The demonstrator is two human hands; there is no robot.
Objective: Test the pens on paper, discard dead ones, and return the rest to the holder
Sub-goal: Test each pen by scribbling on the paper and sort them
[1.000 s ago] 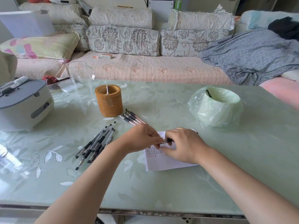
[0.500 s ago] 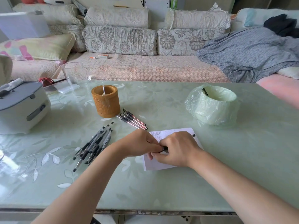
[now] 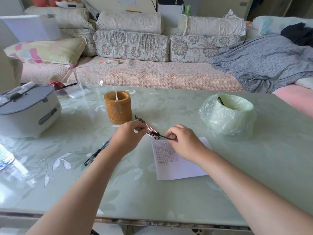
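Note:
My left hand (image 3: 130, 137) and my right hand (image 3: 183, 141) hold one black pen (image 3: 158, 135) between them, just above the table. The left grips its barrel end and the right pinches its other end. Behind it a small group of pens (image 3: 144, 122) lies on the table next to the brown cylindrical holder (image 3: 118, 107). The white paper (image 3: 183, 168), with rows of scribbles on its upper left, lies under my right wrist. More pens (image 3: 96, 153) lie to the left, mostly hidden by my left forearm. A bin lined with a green bag (image 3: 227, 116) has a black pen (image 3: 221, 100) in it.
A grey and white appliance (image 3: 28, 111) sits at the table's left. A clear glass (image 3: 88, 80) stands behind the holder near the far edge. A sofa (image 3: 152, 77) with cushions and a grey blanket runs along the far side of the glass-topped table (image 3: 152, 197).
Both hands have lifted off the paper and moved away from me toward the holder, carrying the pen. The scribbled part of the paper is now uncovered.

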